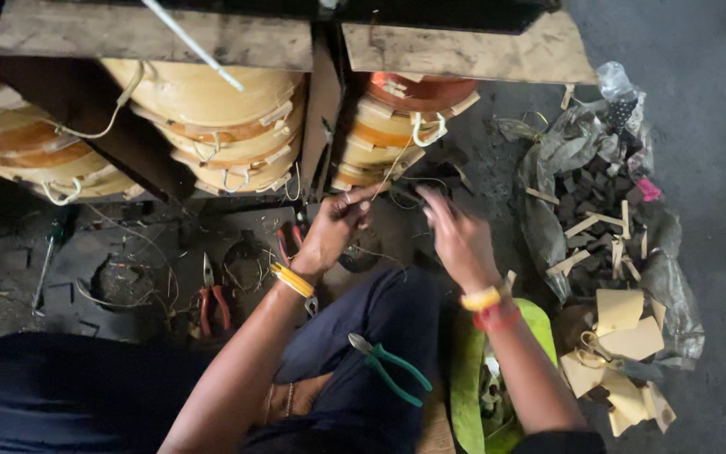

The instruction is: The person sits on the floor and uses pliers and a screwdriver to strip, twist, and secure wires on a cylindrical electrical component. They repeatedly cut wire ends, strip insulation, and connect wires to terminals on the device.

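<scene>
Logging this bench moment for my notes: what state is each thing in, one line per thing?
left hand: pinching a thin wire
right hand: fingers spread, blurred, beside the wire
thin wire: runs taut up to the coil
green-handled pliers: lying on the lap, unheld
red-handled pliers: lying on the floor
plastic bag: open, holding dark scraps

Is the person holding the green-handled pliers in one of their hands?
No, the green-handled pliers lie on the person's dark-trousered lap, while the left hand and right hand work at thin wire higher up.

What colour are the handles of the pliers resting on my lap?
Green handles on the pliers, seen clearly in the head view, lying on the dark trousers.
</scene>
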Motion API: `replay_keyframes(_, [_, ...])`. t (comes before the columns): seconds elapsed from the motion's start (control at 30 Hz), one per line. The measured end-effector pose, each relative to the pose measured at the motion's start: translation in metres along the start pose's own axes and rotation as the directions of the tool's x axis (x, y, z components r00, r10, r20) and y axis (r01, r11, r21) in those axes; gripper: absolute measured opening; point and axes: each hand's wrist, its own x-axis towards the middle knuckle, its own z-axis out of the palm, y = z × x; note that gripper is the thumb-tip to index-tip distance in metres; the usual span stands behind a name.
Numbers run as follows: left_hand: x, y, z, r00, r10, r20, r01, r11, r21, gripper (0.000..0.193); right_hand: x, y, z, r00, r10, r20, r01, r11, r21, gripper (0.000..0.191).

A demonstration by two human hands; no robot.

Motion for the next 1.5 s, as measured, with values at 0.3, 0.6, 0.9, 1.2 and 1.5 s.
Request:
replay_keyframes(0.3, [-0.004,-0.004,0.007,0.993,-0.04,-0.114,0.036,0.999,-0.04,0.021,0.038,0.024,0.045,0.993,-0.115,0.023,0.117,0.963,-0.242,0.003])
replay_keyframes(0.6, [-0.002,-0.027,-0.004,0.967,-0.137,-0.215,0.149,0.988,0.042,0.02,0.021,0.025,0.036,0.949,-0.128,0.287,0.217,0.927,-0.305,0.009])
replay_keyframes(0.9, [-0.072,-0.053,-0.021,0.973,-0.071,-0.218,0.109,0.98,0.168,0.023,0.005,0.012,0.048,0.947,-0.268,0.178,0.303,0.928,-0.216,0.013])
replay_keyframes(1.2, [-0.078,-0.039,-0.01,0.932,-0.193,-0.308,0.27,0.935,0.23,0.026,-0.017,-0.008,0.061,0.944,-0.324,0.062,0.33,0.932,-0.149,0.019])
replay_keyframes(1.5, [-0.096,-0.037,-0.014,0.947,-0.189,-0.258,0.269,0.907,0.324,0.025,-0.026,-0.029,0.068,0.975,-0.163,0.151,0.184,0.973,-0.141,0.011])
